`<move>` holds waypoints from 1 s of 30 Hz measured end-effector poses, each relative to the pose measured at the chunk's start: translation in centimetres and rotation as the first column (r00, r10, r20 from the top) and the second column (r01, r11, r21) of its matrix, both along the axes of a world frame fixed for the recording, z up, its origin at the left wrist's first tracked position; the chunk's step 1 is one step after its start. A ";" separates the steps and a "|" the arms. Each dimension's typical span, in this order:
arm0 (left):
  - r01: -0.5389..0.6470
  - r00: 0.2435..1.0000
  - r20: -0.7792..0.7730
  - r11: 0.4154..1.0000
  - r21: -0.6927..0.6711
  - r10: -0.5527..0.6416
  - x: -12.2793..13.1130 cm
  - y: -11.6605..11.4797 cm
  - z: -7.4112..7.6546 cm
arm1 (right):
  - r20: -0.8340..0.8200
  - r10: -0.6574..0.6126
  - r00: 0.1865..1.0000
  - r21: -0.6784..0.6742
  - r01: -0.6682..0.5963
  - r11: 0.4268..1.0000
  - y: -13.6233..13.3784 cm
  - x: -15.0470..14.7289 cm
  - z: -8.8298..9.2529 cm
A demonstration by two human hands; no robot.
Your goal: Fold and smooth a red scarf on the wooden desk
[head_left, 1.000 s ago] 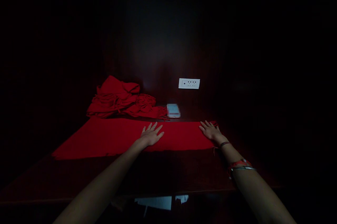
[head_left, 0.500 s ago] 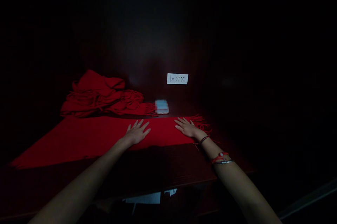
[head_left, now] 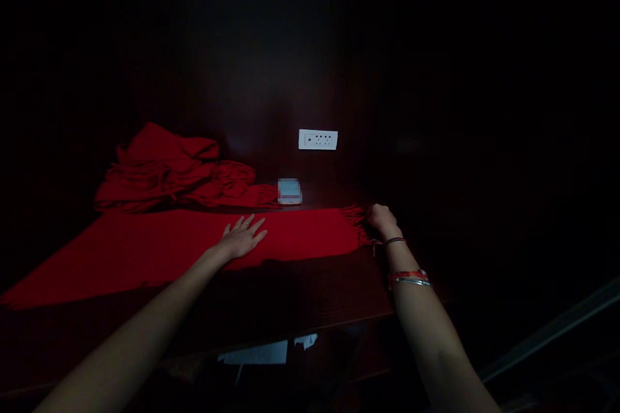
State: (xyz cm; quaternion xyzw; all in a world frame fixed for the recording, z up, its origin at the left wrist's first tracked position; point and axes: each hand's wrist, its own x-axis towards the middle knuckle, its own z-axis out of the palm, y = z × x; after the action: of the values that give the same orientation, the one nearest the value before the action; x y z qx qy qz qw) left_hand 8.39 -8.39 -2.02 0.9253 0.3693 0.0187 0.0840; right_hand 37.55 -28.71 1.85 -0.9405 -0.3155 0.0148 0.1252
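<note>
A red fringed scarf lies spread flat across the dark wooden surface. My left hand rests palm down on its middle, fingers apart. At the scarf's right end, by the fringe, my right hand is closed with its fingers curled; what they hold, if anything, is hidden. Behind the flat scarf on the left sits a crumpled heap of red fringed cloth, with some fringe reaching the phone-like object, whose face is pixelated.
A white socket panel is on the dark back wall. Below the surface's front edge, white papers show in a lower space. A pale edge strip runs diagonally at the lower right. Much of the surroundings is too dark to make out.
My right hand has moved off the flat cloth to the right, beyond the fringe, and its fingers have closed. My left hand stays spread on the scarf. The view has shifted slightly.
</note>
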 end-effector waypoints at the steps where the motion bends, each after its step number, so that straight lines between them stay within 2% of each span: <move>1: -0.002 1.000 -0.006 1.000 0.000 0.002 0.0 0.0 0.1 | 0.021 -0.033 0.999 0.020 0.032 0.999 -0.2 0.2 0.1; 3: -0.003 1.000 -0.016 1.000 0.003 0.003 0.0 0.0 0.1 | 0.050 -0.016 0.999 0.073 0.012 0.997 -0.4 0.3 0.2; 7: 0.008 0.999 -0.038 1.000 0.018 -0.007 0.1 0.1 0.0 | -0.022 0.239 0.971 0.103 -0.236 0.966 0.7 -0.2 -0.1; 9: 0.011 0.998 -0.058 0.999 0.035 -0.009 0.1 0.0 0.0 | -0.076 0.286 0.955 0.074 -0.281 0.957 1.6 -0.7 -0.5; 14: 0.002 0.996 -0.091 0.998 0.059 0.004 0.2 -0.1 0.0 | -0.100 0.229 0.968 0.046 -0.226 0.973 2.7 -1.2 -1.1; 23: 0.016 0.997 -0.079 0.996 0.093 -0.008 0.2 0.6 -0.7 | -0.088 0.230 0.969 0.178 -0.212 0.961 2.6 -1.8 -1.0; 26: 0.029 0.997 -0.080 0.997 0.078 -0.023 0.1 0.4 -0.5 | -0.061 0.130 0.990 0.169 -0.118 0.979 2.3 -1.2 -0.9; 30: 0.032 0.995 -0.094 0.997 0.065 -0.026 0.1 0.0 -0.1 | 0.047 -0.083 0.995 0.177 0.073 0.981 0.9 -0.1 -0.3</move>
State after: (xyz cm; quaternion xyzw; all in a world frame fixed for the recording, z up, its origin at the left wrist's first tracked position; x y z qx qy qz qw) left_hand 8.52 -8.39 -2.17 0.9328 0.3584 -0.0133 0.0363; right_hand 37.46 -27.86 1.54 -0.9376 -0.2818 -0.0431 0.1993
